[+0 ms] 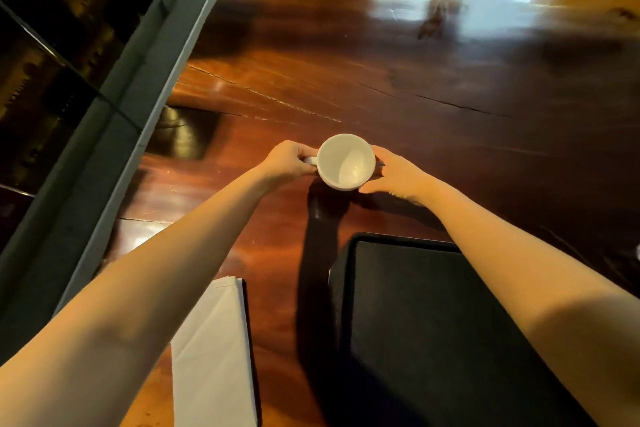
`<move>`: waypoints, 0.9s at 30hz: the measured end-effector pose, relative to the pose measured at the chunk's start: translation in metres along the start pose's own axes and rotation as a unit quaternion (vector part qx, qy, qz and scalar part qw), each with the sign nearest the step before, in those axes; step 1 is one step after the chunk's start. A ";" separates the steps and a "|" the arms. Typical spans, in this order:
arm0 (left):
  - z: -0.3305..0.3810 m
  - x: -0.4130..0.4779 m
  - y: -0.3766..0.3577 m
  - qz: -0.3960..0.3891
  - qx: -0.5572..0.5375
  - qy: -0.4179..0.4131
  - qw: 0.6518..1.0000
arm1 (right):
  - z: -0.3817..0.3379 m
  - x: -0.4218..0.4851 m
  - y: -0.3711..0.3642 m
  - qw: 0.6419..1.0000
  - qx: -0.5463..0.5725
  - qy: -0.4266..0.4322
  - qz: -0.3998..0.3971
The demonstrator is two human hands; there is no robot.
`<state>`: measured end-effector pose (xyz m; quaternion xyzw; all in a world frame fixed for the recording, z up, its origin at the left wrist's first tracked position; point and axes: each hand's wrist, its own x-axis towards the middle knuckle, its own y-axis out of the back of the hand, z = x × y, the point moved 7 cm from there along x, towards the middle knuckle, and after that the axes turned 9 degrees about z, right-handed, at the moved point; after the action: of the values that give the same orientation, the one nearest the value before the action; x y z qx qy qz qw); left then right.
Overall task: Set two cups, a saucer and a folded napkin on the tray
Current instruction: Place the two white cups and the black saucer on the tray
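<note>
Open wooden table fills the upper centre and right of the frame. At centre, 1 white cup is flanked by the left hand and right hand, closing both of its sides. Lower right: black tray, its bed bare, crossed by the right forearm. Lower left: folded napkin. A bare strip of table separates napkin and tray.

Glossy wood table, matt tray
</note>
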<state>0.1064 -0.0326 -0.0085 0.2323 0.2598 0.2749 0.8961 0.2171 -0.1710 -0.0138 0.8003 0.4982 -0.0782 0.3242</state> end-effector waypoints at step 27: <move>0.112 -0.127 -0.289 -0.074 -0.049 0.023 0.996 | 0.230 -0.220 0.140 0.981 0.144 -0.098 0.080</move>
<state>0.1894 -0.3555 -0.0428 0.1618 0.2825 0.2258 0.9182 0.2736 -0.5139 -0.0322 0.8645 0.3816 -0.2007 0.2583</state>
